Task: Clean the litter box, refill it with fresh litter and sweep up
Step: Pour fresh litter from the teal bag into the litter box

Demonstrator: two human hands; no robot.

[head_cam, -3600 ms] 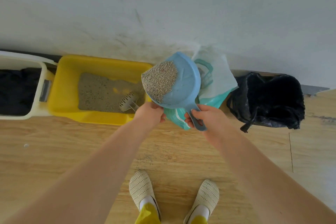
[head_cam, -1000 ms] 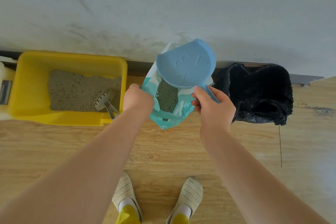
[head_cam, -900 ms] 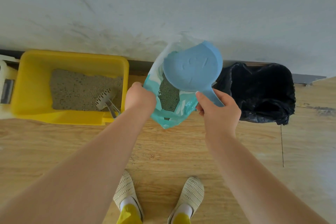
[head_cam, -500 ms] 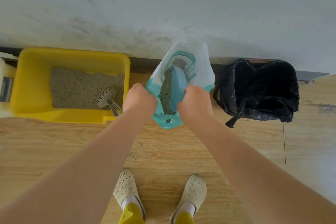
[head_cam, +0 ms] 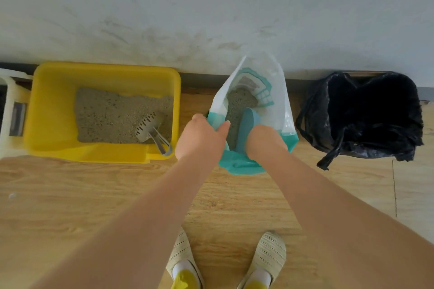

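A yellow litter box point(head_cam: 56, 110) stands against the wall at the left, holding grey litter point(head_cam: 112, 115) and a grey slotted scoop point(head_cam: 150, 128). A teal and white litter bag point(head_cam: 270, 91) stands open in the middle. My left hand point(head_cam: 202, 136) grips the bag's left rim. My right hand point(head_cam: 265, 141) holds the blue scoop point(head_cam: 247, 126), which is dug edge-on into the litter inside the bag; its handle is hidden under my hand.
A bin lined with a black bag point(head_cam: 366, 117) stands to the right of the litter bag. A white container point(head_cam: 11, 110) sits at the far left. Loose litter grains point(head_cam: 211, 202) lie on the wooden floor ahead of my feet point(head_cam: 225, 263).
The blue scoop, full over the litter box earlier, came back empty above the bag and has been pushed down into the bag's litter. My left hand kept hold of the bag's rim.
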